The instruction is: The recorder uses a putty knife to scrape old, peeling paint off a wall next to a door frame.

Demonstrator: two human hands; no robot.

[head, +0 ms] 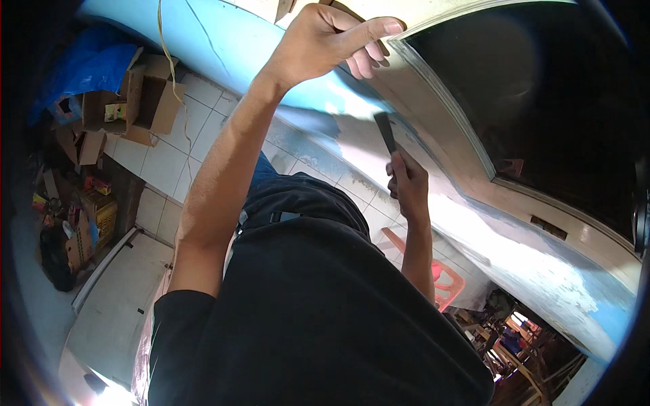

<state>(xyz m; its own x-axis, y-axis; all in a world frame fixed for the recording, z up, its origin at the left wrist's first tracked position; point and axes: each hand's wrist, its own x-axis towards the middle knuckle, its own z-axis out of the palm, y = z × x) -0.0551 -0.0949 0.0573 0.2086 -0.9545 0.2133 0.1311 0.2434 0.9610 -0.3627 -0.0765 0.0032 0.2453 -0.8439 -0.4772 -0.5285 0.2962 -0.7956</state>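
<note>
My left hand (335, 43) is raised at the top centre, next to the pale window frame (442, 91). Its thumb sticks out to the right and its fingers are loosely bent below, with no object visible between them; the palm is partly hidden. Lower and to the right, my right hand (410, 185) grips a dark, flat-bladed tool, perhaps a putty knife (385, 129). The blade points up towards the blue wall (310, 119), where the paint is patchy and pale areas show. Whether the blade touches the wall cannot be told.
Cardboard boxes (139, 96) and a blue plastic sheet (101, 63) lie at the upper left. A yellowish cord (167, 56) hangs near them. A red plastic chair (449, 284) stands behind my right forearm. Dark window glass (548, 101) fills the upper right. Wooden pieces clutter the lower right.
</note>
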